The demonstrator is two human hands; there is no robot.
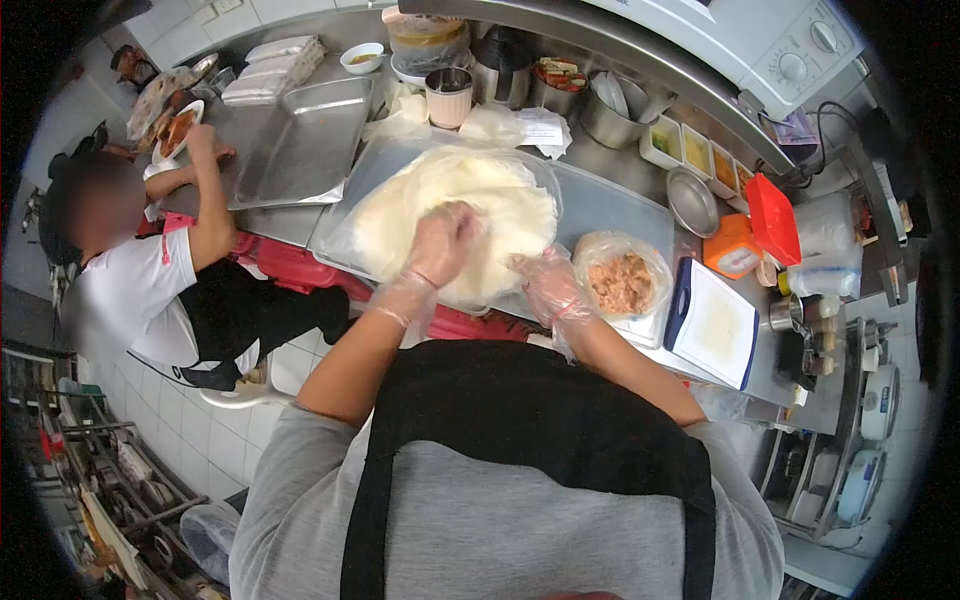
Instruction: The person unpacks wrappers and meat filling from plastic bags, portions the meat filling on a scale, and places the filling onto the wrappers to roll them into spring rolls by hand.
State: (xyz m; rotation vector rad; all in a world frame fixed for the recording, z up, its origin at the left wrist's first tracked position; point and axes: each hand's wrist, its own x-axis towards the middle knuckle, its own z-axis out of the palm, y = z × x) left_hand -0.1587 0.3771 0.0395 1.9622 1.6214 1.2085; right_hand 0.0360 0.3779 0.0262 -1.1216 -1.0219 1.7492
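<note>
A broad mound of soft white food [505, 195], perhaps flour or thin wrappers, lies in clear plastic on a translucent tray [335, 240]. Over its near middle is my left hand [445, 243], in a clear plastic glove, its fingers curled and slightly blurred. Whatever they may hold is hidden. My gloved right hand [550, 287] is at the mound's near right edge, fingertips pressed together there. What they pinch is too small to name. Just right of that hand sits a plastic bag of pinkish chopped meat [622, 282].
A blue-edged white cutting board [712, 322] lies right of the meat. Behind it are an orange container [732, 246], a metal bowl [692, 200] and several ingredient tubs [697, 150]. A metal tray [305, 140] lies at left, near a seated co-worker [150, 270] handling food.
</note>
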